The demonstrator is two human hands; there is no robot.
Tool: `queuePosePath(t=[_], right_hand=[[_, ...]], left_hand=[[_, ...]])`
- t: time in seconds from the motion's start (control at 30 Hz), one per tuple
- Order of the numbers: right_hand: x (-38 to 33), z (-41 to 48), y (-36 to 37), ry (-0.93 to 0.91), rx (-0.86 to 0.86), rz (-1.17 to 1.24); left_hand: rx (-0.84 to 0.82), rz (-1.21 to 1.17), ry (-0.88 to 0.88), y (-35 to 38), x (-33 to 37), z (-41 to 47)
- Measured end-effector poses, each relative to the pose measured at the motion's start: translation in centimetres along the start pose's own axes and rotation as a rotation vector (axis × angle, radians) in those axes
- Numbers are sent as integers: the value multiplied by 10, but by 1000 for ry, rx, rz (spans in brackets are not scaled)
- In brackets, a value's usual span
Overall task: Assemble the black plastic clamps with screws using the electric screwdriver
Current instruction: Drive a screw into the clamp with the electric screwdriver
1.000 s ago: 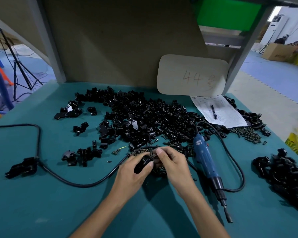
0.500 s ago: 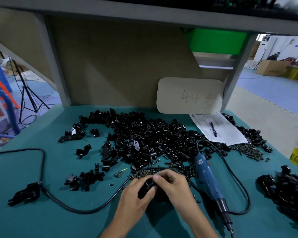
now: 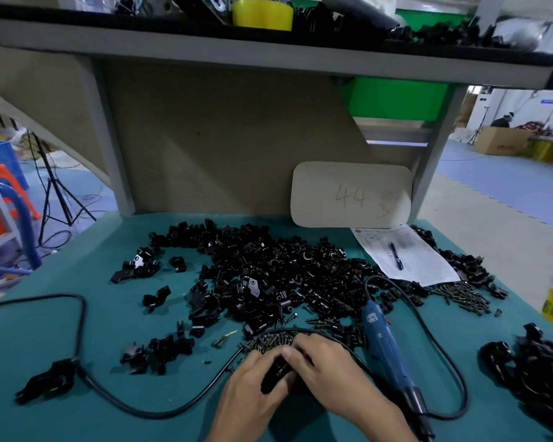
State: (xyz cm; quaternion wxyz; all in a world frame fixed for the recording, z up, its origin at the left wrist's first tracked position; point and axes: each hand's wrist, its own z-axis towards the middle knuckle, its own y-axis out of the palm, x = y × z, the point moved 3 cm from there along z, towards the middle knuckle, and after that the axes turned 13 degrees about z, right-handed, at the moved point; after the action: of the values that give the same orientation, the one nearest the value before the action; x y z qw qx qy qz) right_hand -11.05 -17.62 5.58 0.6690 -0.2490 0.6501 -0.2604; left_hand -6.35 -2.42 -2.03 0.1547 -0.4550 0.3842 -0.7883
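Observation:
A black plastic clamp (image 3: 276,371) sits low in the middle of the head view, held between both hands. My left hand (image 3: 253,384) grips its left side with curled fingers. My right hand (image 3: 326,365) curls over its right end, fingertips pinching at the clamp; whether a screw is between them is hidden. Small dark screws (image 3: 268,341) lie heaped just beyond the hands. The blue electric screwdriver (image 3: 387,342) lies untouched on the table (image 3: 109,403) to the right, tip pointing toward me. A big pile of loose black clamp parts (image 3: 284,275) covers the table's middle.
The screwdriver's black cable (image 3: 115,397) loops left to a black plug (image 3: 48,381). A paper sheet with a pen (image 3: 396,256), more screws (image 3: 463,296) and a second black heap (image 3: 537,371) lie right. A card marked 44 (image 3: 351,196) leans on the back panel under a shelf.
The camera has tilted upward, so the table and hands sit lower and the overhead shelf shows. Both hands keep hold of the same clamp close together; the screwdriver has not moved.

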Motion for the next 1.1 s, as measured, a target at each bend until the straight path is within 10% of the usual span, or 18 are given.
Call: queuePosePath(t=[0.3, 0.57, 1.1], right_hand=[[1, -1, -12, -20, -87, 42], [2, 16, -20, -7, -62, 27], [3, 4, -27, -41, -206, 103]], left_hand=[[75, 135, 9, -2, 6, 6], [488, 367, 165, -3, 31, 26], [355, 485, 501, -14, 24, 40]])
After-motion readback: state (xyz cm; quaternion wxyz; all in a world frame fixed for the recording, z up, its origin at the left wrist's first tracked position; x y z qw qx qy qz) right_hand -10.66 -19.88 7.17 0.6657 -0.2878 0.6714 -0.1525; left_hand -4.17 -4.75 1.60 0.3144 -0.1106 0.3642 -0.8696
